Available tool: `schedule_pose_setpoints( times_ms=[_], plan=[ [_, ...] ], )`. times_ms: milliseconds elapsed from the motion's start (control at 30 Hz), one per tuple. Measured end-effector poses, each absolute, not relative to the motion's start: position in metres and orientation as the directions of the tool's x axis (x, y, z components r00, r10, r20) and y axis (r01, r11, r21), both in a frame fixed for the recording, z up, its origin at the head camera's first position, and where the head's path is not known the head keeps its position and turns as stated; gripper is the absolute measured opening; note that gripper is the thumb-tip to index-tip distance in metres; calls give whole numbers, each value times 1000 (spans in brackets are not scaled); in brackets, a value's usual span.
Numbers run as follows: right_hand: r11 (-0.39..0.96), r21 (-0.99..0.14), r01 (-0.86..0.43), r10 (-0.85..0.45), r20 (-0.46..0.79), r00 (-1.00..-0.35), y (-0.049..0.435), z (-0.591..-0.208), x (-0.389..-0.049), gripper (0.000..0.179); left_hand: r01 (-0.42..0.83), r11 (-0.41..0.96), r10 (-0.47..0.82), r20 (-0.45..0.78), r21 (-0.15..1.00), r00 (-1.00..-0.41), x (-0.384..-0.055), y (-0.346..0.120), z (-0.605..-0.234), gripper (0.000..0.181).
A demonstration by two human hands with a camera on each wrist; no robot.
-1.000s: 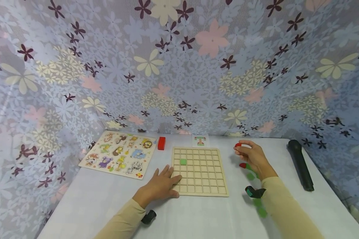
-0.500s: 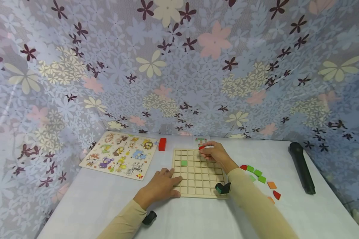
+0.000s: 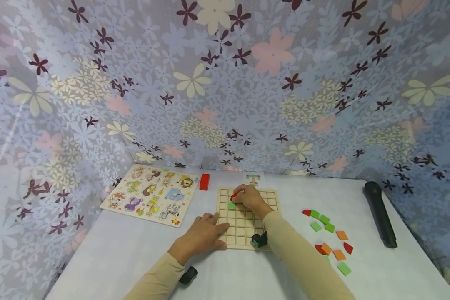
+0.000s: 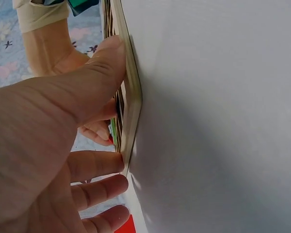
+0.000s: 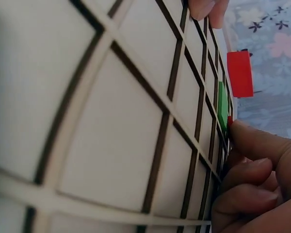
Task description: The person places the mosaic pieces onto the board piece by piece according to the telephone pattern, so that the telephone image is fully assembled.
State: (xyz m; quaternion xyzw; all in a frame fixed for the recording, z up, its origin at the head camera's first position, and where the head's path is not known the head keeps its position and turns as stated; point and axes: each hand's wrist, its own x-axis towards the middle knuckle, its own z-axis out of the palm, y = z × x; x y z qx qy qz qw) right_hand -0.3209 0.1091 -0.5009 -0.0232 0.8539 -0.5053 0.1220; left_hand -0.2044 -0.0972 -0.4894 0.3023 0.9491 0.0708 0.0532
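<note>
At the frame's lower centre, I note the right hand (image 3: 250, 198) pinching the red piece (image 3: 233, 196) beside the green tile (image 3: 231, 206) on the grid (image 3: 241, 240); the left hand (image 3: 199, 235), fingers extended, rests against its edge. Apparent step: placement. Next, I judge, calls for square seating, then release.

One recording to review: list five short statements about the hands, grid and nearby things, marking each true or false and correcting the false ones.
1. The right hand pinches a red piece. True.
2. The left hand hovers clear of the grid. False: it touches the grid.
3. A green tile rests on the grid. True.
4. The red block stands on the grid. False: it is on the table, between the animal board and the pattern card in the head view.
5. Orange tiles lie right of the grid in the head view. True.
</note>
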Motion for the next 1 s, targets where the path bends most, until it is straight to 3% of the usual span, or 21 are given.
schedule_pose_setpoints(
  times_ms=[333, 700, 1000],
  plan=[
    [553, -832, 35, -209, -180, -961, 109, -495, -318, 30, 559, 812, 574, -57, 168, -817, -206, -96, -492, 63],
    [607, -794, -16, -177, -116, -977, 106, -492, -320, 12, 561, 813, 574, -55, 154, -817, -208, -96, -493, 64],
    [593, -804, -43, -235, -122, -964, 121, -487, -320, 27, 559, 816, 572, -65, 149, -817, -207, -96, -493, 64]
  ],
)
